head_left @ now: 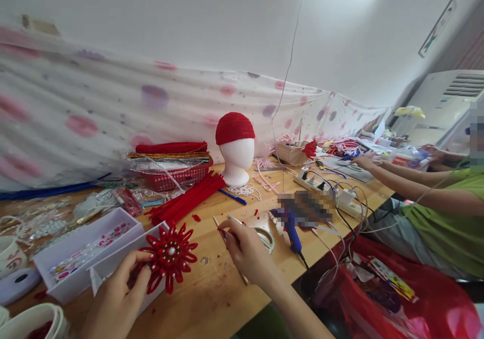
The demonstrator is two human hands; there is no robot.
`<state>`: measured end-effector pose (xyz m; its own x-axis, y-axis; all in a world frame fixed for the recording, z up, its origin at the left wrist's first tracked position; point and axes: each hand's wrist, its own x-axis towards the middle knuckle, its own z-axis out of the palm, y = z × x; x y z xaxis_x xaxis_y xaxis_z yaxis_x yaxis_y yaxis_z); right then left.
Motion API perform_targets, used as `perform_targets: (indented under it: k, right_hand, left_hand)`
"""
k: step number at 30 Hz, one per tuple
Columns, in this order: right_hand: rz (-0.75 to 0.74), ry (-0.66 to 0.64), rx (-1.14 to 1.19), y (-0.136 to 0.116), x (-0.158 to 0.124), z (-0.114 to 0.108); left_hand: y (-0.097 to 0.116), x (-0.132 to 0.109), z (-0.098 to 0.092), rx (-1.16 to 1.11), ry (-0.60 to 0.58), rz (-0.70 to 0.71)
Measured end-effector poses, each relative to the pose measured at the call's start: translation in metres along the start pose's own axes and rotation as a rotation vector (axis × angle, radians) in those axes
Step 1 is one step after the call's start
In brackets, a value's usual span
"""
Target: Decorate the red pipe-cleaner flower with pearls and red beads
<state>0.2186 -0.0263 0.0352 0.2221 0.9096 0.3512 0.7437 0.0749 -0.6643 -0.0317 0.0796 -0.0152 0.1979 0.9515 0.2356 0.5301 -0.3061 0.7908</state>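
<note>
Red, fuzzy loops form the petals of a flower point(172, 253) held up by the left hand point(119, 291), whose fingers point(140, 259) are pinched narrow on its left edge; a pale bead sits at its centre, ringed by small green beads. Below and to the left of those fingers, 2 white boxes point(91, 248) stand side by side on the bench point(204, 298), the farther box holding rows of clear and pink gems. To the right of the flower, the right hand point(247, 250) reaches low over the bench, its fingers point(231, 226) drawn close together by a thin stick point(216, 222); whether they grip it cannot be told. Scissors point(267, 240) lie just beside and partly behind that hand. Farther right of the right fingers come a blue glue gun point(291, 230) and a power strip point(350, 209) with plugs and cables. Straight beyond the right fingers stands a white mannequin head point(237, 157) in a red cap point(235, 128), with a blue pen point(232, 196) lying in front of it. Beyond the left fingers, a bundle of red strips point(185, 200) lies slantwise before a red basket point(177, 177) piled with packets. Well apart, far right of both sets of fingers, a co-worker in a green top point(448, 223) reaches over the bench.
</note>
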Motion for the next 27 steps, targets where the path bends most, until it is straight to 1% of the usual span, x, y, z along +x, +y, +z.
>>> perform_targets:
  k: [2,6,9,12,27]
  right_hand:
    - [-0.005,0.004,0.005,0.002,0.001,-0.001]
    - [-0.011,-0.017,0.015,0.008,0.004,0.001]
    - [-0.03,-0.071,0.005,0.011,0.006,0.007]
    - [-0.043,-0.104,-0.008,0.011,0.007,0.013]
    - [-0.092,-0.148,-0.046,0.0,0.014,0.024]
  left_hand:
    - [0.004,-0.001,-0.001,-0.02,-0.078,-0.014]
    - [0.02,-0.006,-0.002,0.002,-0.041,-0.023]
    - [0.034,-0.009,-0.004,0.02,-0.056,-0.045]
    - [0.043,-0.011,-0.006,0.018,-0.076,-0.061]
    - [0.045,-0.012,-0.007,0.02,-0.087,-0.067]
